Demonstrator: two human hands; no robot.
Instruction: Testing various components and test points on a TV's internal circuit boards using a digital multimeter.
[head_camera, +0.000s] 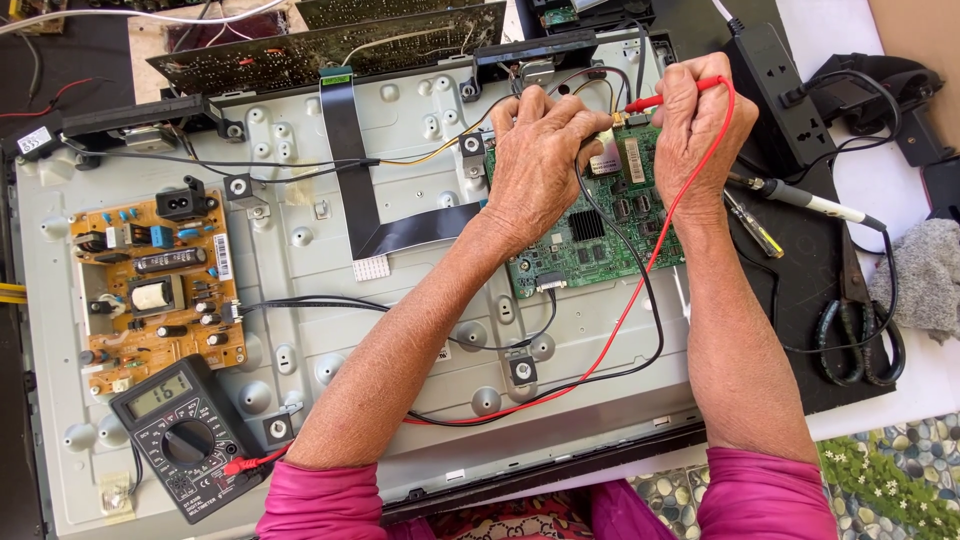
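While the right hand pinches the red probe between closed fingers, its tip is pressed onto the top edge of the green circuit board, and the left hand is curled down just beside it; a black lead runs from under that hand, so it probably holds the black probe, though the fingers hide it and I cannot tell for sure. Each probe looks like a light, stiff plastic stick with a fine metal point, best held near the front like a pen so the tip does not skid across the tiny solder points. That board is thin, rigid and fragile, thick with small black chips and a ribbed heat sink; it lies flat on the pale grey metal back panel of an opened flat screen. From the hands the red wire and black wire trail, soft and loose, down and left across the panel to the black meter, a chunky box with a round dial and a lit grey display, lying at the panel's lower left corner. Above the meter sits an orange power board crowded with cylinders and coils. A wide, flat black ribbon cable bends across the panel's middle. To the right, on a dark mat, lie a soldering iron, a screwdriver, black-handled scissors, a power strip and a crumpled grey rag.
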